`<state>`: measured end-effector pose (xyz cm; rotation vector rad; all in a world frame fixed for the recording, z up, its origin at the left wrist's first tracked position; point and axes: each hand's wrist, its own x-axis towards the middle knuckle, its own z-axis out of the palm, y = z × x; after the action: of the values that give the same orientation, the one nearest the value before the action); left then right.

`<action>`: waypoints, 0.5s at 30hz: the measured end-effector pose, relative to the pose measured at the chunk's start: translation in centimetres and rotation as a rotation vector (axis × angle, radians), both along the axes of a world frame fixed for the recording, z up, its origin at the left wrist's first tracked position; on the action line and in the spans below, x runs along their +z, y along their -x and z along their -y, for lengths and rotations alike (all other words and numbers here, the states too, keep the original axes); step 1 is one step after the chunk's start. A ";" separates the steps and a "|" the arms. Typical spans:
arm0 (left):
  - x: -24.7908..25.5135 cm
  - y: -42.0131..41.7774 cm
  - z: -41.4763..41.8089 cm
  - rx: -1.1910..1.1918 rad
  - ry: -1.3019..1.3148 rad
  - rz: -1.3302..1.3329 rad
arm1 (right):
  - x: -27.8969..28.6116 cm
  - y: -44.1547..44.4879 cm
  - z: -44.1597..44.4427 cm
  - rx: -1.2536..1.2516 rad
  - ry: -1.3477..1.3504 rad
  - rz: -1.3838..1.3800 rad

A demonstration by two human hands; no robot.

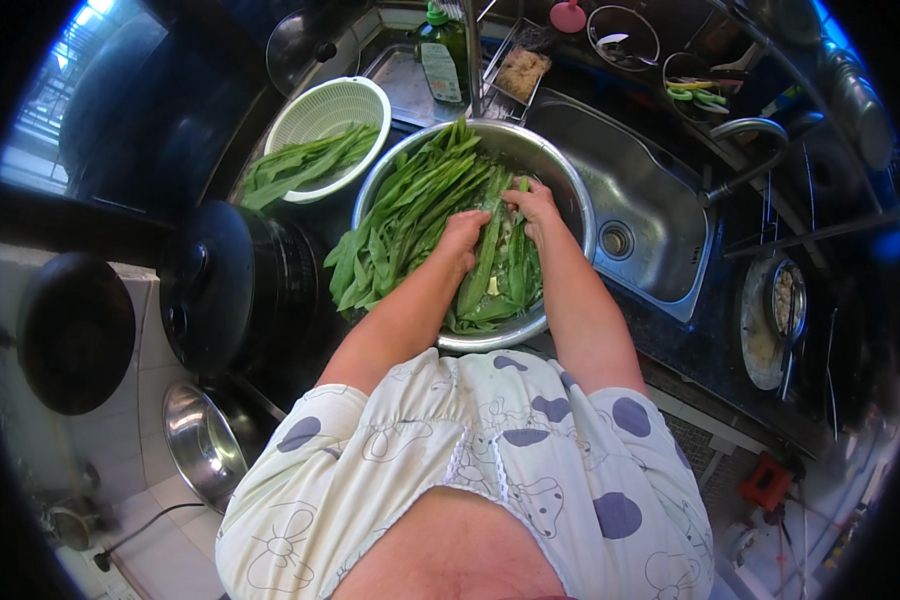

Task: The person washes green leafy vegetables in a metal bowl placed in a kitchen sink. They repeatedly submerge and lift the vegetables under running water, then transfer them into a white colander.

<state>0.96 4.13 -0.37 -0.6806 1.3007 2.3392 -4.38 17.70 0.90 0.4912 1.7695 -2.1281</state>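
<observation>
A large metal basin of water stands before me, with long leafy greens heaped along its left side and over the rim. More loose leaves lie in the water at the right. My left hand is inside the basin, its curled fingers at the edge of one long leaf. Close beside it, my right hand pinches the upper part of a green stalk. The undersides of both hands' fingers are partly hidden. Behind the basin to the left, a white plastic colander holds more greens.
A stainless steel sink with a faucet adjoins the basin at the right. A green dish soap bottle stands behind it. To the left is a black lidded cooker; lower down sits an empty metal bowl. An oval plate lies far right.
</observation>
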 end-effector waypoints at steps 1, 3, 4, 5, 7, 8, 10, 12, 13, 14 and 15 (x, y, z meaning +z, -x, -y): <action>0.3 0.0 0.0 0.023 0.001 0.002 | 0.1 0.0 0.0 -0.018 -0.012 -0.004; 0.7 -0.1 0.0 0.069 0.003 0.006 | 0.1 0.2 -0.1 -0.026 -0.009 -0.014; 0.7 -0.1 0.0 0.051 0.008 -0.007 | 0.1 0.2 -0.2 -0.030 -0.008 -0.019; 0.7 0.0 0.1 0.033 0.012 -0.021 | 0.0 0.2 -0.2 -0.043 -0.002 -0.001; 0.1 0.2 0.7 -0.014 0.050 -0.038 | 0.9 -0.1 0.1 -0.063 0.008 0.035; -0.8 0.5 1.2 -0.047 0.083 -0.043 | 1.2 -0.2 0.1 -0.038 -0.040 0.025; 0.1 0.5 1.1 -0.071 0.066 -0.031 | 1.8 -0.4 0.0 0.004 -0.138 0.005; 1.4 0.4 0.8 -0.045 -0.034 0.002 | 2.4 -0.3 -0.5 0.082 -0.144 0.046; 1.5 0.4 0.9 -0.088 0.000 0.009 | 2.5 -0.3 -0.7 0.121 -0.147 0.066; 1.5 0.5 1.1 -0.132 0.033 0.015 | 2.3 -0.3 -0.8 0.140 -0.114 0.052; 1.6 0.6 1.3 -0.173 0.066 0.020 | 2.2 -0.4 -0.8 0.162 -0.083 0.037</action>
<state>0.32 2.87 1.23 -0.5846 1.3757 2.1552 -4.01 18.51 3.06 0.3914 1.8177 -1.9311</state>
